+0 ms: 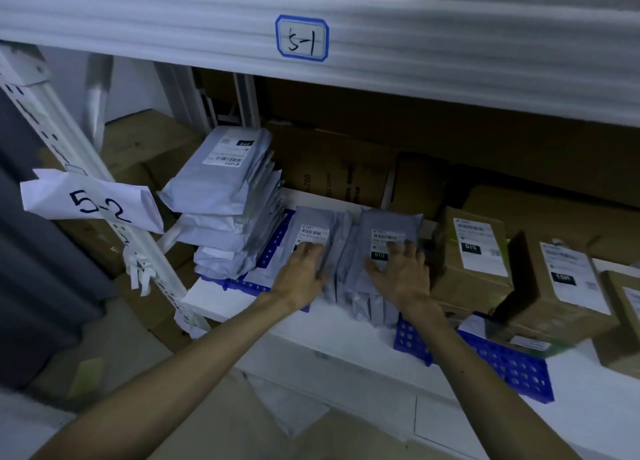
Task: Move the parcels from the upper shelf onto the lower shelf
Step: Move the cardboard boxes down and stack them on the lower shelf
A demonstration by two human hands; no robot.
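Two low stacks of grey mailer parcels lie side by side on the lower shelf (346,331), the one tagged 5-2. My left hand (304,276) rests flat with straight fingers on the left stack (313,224). My right hand (401,272) lies spread on the right stack (388,224), fingers over its white label. A taller pile of grey mailers (225,196) stands to the left of both. The upper shelf's front edge (138,26) with its 5-1 label (302,37) runs across the top; its surface is out of view.
Cardboard boxes with labels (474,251) (561,286) stand right of my right hand. Large brown cartons (339,175) fill the shelf's back. Blue perforated mats (512,362) lie under the parcels. A white upright (69,140) carries the 5-2 paper tag (93,199) at left.
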